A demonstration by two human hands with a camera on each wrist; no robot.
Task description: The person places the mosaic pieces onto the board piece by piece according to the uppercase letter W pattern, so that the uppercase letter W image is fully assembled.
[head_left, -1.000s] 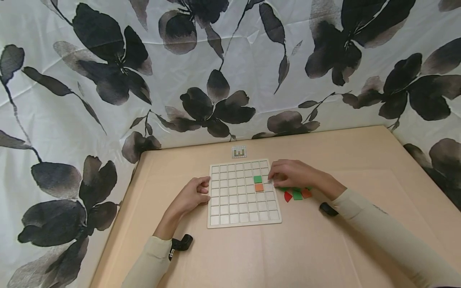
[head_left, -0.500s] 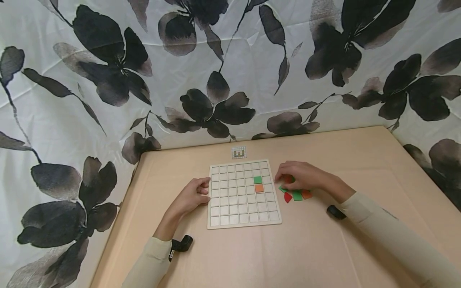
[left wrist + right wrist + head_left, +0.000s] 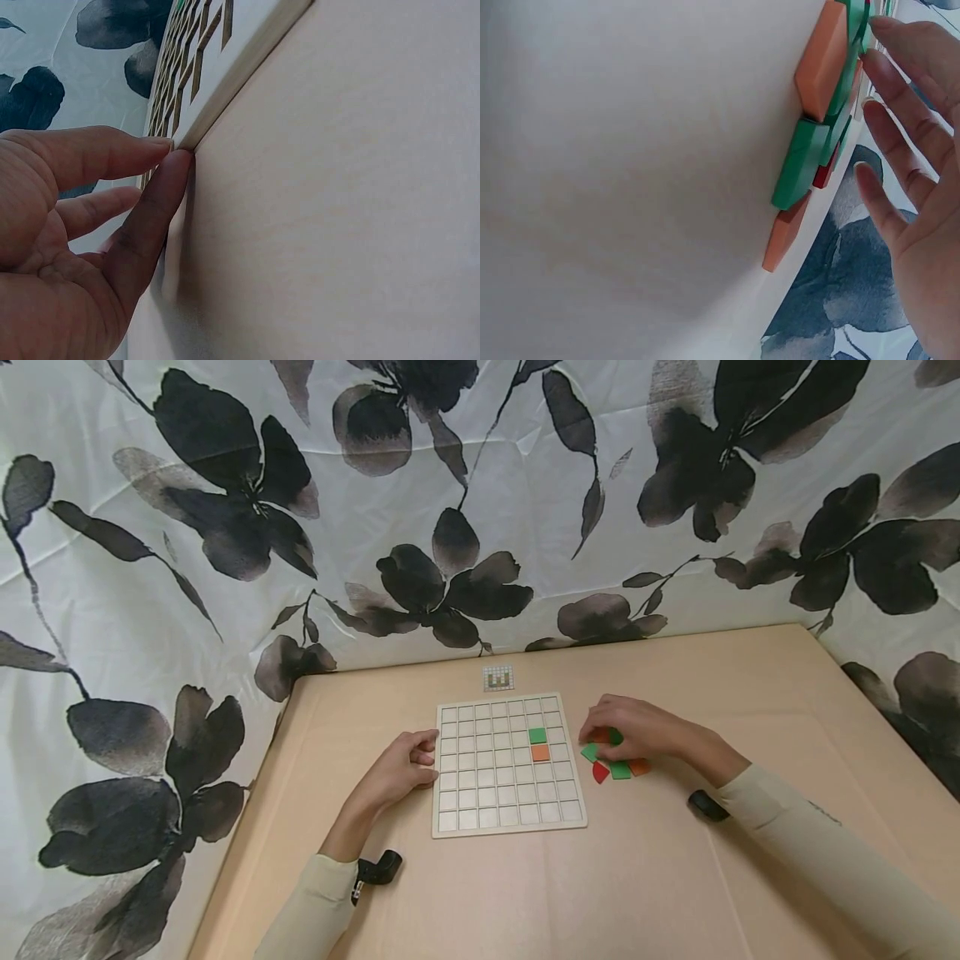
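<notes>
A pale square grid board (image 3: 487, 774) lies on the table, with a green square tile (image 3: 537, 735) and an orange square tile (image 3: 540, 752) in its cells. At its left edge my left hand (image 3: 399, 767) touches the rim with thumb and fingertips, seen up close beside the board (image 3: 225, 79) in the left wrist view. To the right of the board, my right hand (image 3: 637, 727) is over a small pile of tiles; a green tile (image 3: 590, 752), a red piece (image 3: 600, 772) and an orange tile (image 3: 823, 64) show there. Its fingers (image 3: 896, 124) are spread and loosely bent; part of the pile is hidden.
A small card with a grid pattern (image 3: 498, 677) lies behind the board. The wooden table (image 3: 517, 893) ends at a floral cloth (image 3: 480, 485) behind and at the sides. Dark wrist cameras (image 3: 380, 867) sit at the cuffs.
My right hand has moved from the board's right edge back to the right, over the tile pile, uncovering a green tile. The left hand and the board have stayed put.
</notes>
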